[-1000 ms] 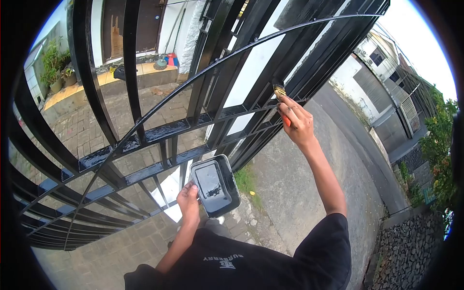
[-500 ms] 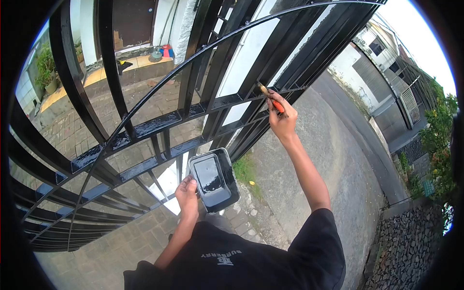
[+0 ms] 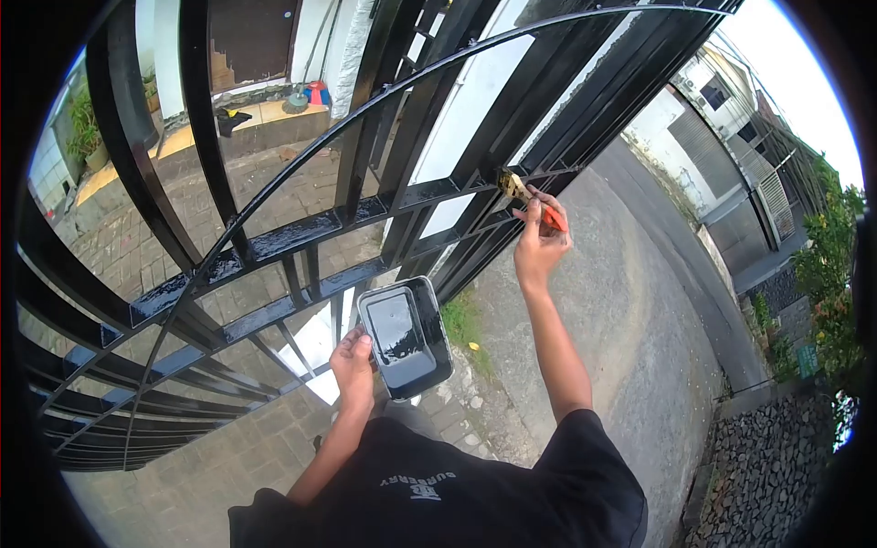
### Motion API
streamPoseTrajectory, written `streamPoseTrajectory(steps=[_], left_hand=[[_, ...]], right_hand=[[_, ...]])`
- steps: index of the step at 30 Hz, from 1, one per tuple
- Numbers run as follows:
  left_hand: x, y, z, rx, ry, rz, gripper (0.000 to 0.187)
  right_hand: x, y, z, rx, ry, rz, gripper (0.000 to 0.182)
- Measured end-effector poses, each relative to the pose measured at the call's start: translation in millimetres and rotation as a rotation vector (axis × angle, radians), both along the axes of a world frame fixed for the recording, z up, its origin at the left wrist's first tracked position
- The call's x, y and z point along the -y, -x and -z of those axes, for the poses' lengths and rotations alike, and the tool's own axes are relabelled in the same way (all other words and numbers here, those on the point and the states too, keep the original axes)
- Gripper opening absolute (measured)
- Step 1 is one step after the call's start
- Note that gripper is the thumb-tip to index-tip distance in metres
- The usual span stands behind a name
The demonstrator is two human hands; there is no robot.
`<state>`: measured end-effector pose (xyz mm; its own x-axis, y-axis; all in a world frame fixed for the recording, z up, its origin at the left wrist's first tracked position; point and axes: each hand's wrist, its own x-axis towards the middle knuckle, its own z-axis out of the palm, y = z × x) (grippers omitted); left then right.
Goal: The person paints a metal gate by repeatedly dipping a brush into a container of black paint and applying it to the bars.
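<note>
My left hand [image 3: 353, 365] grips the left rim of a rectangular black paint tray [image 3: 406, 333], thumb over the edge. Dark, glossy paint lies in the bottom of it. Higher up and to the right, my right hand [image 3: 543, 239] is closed around the red-orange handle of a paintbrush [image 3: 517, 189]. The brush's paint-stained head points up and left, at the horizontal rail of a black metal gate [image 3: 297, 237]. Whether the bristles press on the rail is hard to see. Wet-looking shine shows along the rail to the left.
A thin curved black rod [image 3: 306, 157] arcs across the gate in front of the bars. White sheets [image 3: 315, 352] lie on the paving below. To the right runs a concrete road [image 3: 639, 301], with a stone wall [image 3: 767, 457] at lower right. Behind the gate is a tiled step [image 3: 265, 121].
My right hand has shifted slightly down and right with the paintbrush, and more of the brush head now shows. My left hand and the tray have barely moved.
</note>
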<state>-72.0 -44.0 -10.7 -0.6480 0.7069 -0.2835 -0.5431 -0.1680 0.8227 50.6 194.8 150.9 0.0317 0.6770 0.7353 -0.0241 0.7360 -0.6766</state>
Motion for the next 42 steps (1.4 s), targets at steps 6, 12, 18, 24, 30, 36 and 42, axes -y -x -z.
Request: streamPoseTrajectory(steps=[6, 12, 18, 24, 30, 36, 42], left_hand=[[-8.1, -2.2, 15.9, 0.006, -0.025, -0.032, 0.065], [-3.4, 2.4, 3.0, 0.03, -0.038, 0.026, 0.064], [-5.7, 7.8, 1.7, -0.004, -0.055, -0.043, 0.056], [-12.4, 4.2, -3.6, 0.026, -0.03, -0.02, 0.042], [-13.7, 15.1, 29.2, -0.021, -0.034, 0.024, 0.023], [-17.8, 12.4, 1.5, -0.012, -0.057, -0.003, 0.025], [-36.1, 18.2, 8.8, -0.076, -0.166, -0.138, 0.03]], right_hand=[[-11.9, 16.9, 8.8, -0.049, 0.066, -0.04, 0.019], [-14.1, -11.4, 10.9, 0.362, -0.444, 0.252, 0.016], [5.6, -12.5, -5.3, 0.408, -0.591, 0.284, 0.02], [-3.8, -15.8, -9.1, 0.55, -0.513, 0.204, 0.02], [-4.9, -49.8, -120.6, 0.56, -1.031, 0.617, 0.026], [-1.2, -71.7, -231.8, 0.153, -0.895, 0.37, 0.013], [-18.3, -83.7, -337.1, 0.103, -0.729, 0.052, 0.018]])
